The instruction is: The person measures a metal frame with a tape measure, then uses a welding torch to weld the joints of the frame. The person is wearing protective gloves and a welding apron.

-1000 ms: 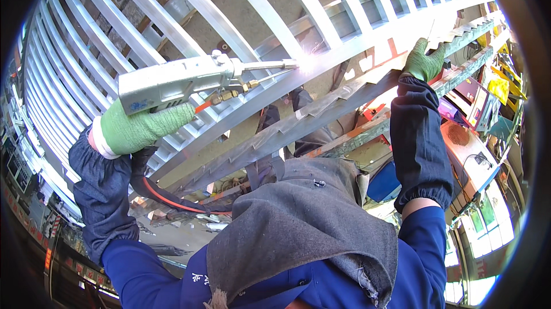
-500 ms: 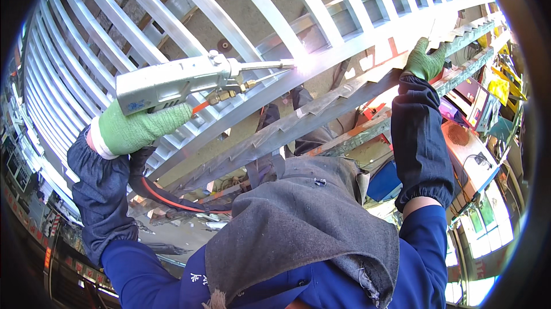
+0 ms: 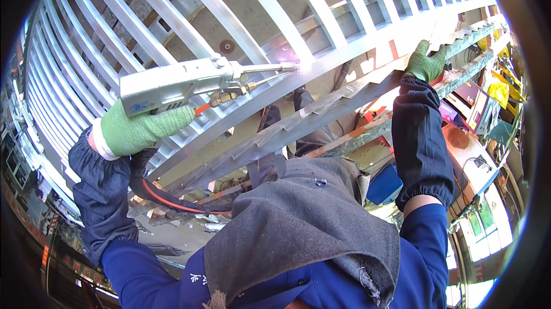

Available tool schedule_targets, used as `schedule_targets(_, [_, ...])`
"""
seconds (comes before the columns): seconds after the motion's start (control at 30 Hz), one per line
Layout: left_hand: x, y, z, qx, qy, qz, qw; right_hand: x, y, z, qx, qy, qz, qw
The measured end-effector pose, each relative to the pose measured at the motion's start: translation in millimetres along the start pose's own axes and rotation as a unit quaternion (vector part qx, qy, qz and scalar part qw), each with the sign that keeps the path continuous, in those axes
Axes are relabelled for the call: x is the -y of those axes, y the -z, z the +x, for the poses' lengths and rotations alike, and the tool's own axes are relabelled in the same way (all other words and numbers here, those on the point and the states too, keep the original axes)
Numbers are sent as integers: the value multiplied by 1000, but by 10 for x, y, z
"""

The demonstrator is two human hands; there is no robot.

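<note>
My left hand (image 3: 140, 128), in a green knit glove, is closed around a silver handheld welding gun (image 3: 172, 86). Two thin tubes run from the gun's front to a pinkish-white glow, where a slat (image 3: 275, 13) meets the long edge rail (image 3: 247, 99) of a silver metal grille. An orange hose leaves the gun by brass fittings (image 3: 221, 96). On the right, my gloved right hand (image 3: 427, 63) grips a notched metal support bar (image 3: 344, 99), thumb and fingers over its top; some fingers are hidden. Glare washes out the grille near that hand.
The grille's slats fill the upper left. Beside my left forearm a dark hose with an orange line (image 3: 172, 203) loops toward my grey apron (image 3: 304, 217). Right of my right arm stand an orange-and-white box (image 3: 465, 157) and yellow items (image 3: 498, 92). A blue bin (image 3: 384, 185) sits below the bars.
The glow at the gun's tip is smaller and dimmer. The grille's slats appear slightly farther right in view, and the gun has shifted slightly right and down. My right hand stays on the bar.
</note>
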State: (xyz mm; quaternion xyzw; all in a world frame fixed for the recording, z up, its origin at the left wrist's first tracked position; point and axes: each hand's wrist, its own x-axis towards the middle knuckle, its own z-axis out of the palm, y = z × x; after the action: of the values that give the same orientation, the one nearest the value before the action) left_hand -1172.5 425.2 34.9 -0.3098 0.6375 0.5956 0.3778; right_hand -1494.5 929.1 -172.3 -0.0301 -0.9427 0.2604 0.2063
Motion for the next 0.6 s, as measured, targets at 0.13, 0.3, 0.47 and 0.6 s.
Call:
schedule_targets(0.13, [133,14,-45,7,-31,-50,998,-14,4,9,-4,9,-31,999])
schedule_targets(0.3, [235,129,-210,1,-1,-17,1000,3,14,14,-4,16,-56,998])
schedule_targets(0.47, [363,146,-237,4,-20,-32,999,-83,-15,18,-9,13,-52,999])
schedule_targets(0.6, [418,186,-228,10,-18,-28,999,-100,-70,3,-11,0,-48,999])
